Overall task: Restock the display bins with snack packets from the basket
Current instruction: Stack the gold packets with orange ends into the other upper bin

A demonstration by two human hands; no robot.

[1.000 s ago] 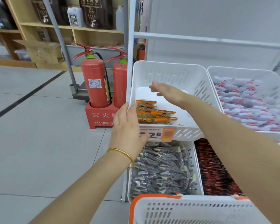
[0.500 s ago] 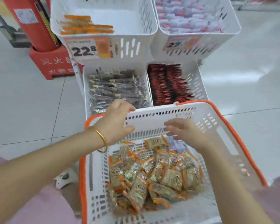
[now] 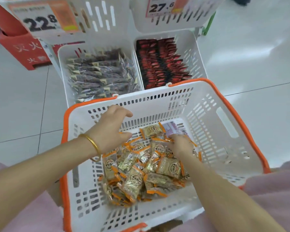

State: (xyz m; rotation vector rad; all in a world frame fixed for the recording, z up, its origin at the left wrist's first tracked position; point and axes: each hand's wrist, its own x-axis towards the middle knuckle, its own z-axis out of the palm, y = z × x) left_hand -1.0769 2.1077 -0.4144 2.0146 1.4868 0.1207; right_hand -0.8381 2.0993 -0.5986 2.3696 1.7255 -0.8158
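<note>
Orange-rimmed basket (image 3: 199, 114) overlaps two lower bins (image 3: 63, 64); price tags (image 3: 40, 19) above.

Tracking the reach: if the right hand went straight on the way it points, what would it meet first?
Probably the lilac packet, lying just beyond the right hand in the basket; depth is unclear.

Snack packets (image 3: 141, 166) lie in the basket (image 3: 224, 124), before two lower bins (image 3: 195, 52).
</note>
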